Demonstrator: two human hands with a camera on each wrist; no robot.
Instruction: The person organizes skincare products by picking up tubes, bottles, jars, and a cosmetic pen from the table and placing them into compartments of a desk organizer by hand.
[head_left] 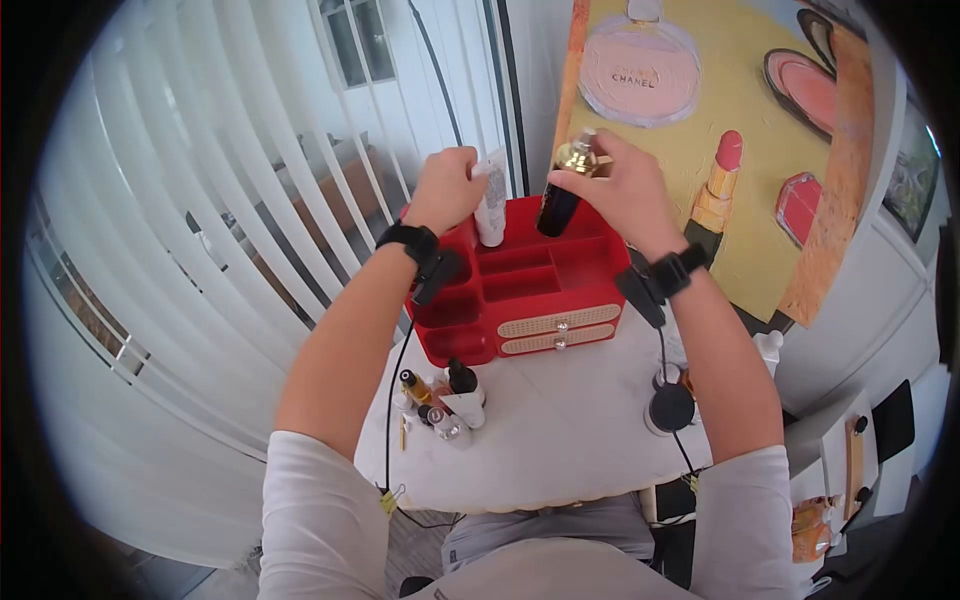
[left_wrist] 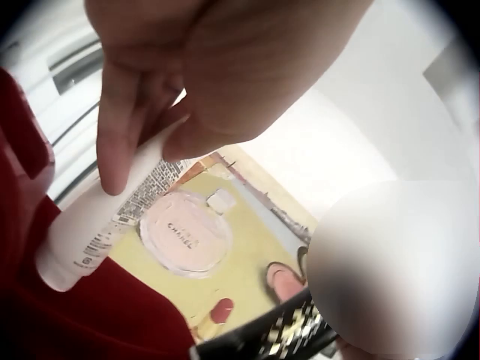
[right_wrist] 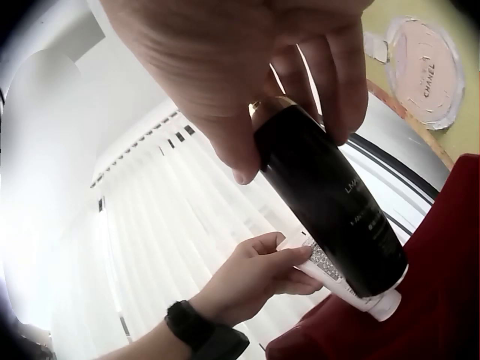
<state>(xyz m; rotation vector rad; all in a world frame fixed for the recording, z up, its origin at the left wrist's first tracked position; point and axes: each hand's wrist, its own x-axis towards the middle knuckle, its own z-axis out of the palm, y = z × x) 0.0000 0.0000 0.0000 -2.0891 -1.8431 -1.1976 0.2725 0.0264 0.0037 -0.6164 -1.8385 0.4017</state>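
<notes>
Pinches white tube (head_left: 490, 218), cap down, in left hand (head_left: 445, 190); grips tilted black bottle (head_left: 557, 213) in right hand (head_left: 632, 195), above red organizer (head_left: 590, 265).

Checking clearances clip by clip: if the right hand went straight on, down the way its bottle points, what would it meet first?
Probably the red organizer: the right hand holds the dark bottle base-down over its back section, though any gap is hard to judge.

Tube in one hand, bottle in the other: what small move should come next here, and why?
Probably ease the bottle down into the rear of the organizer: the right hand grips it near its gold top, base pointing down there, while the left hand holds the tube to one side.
</notes>
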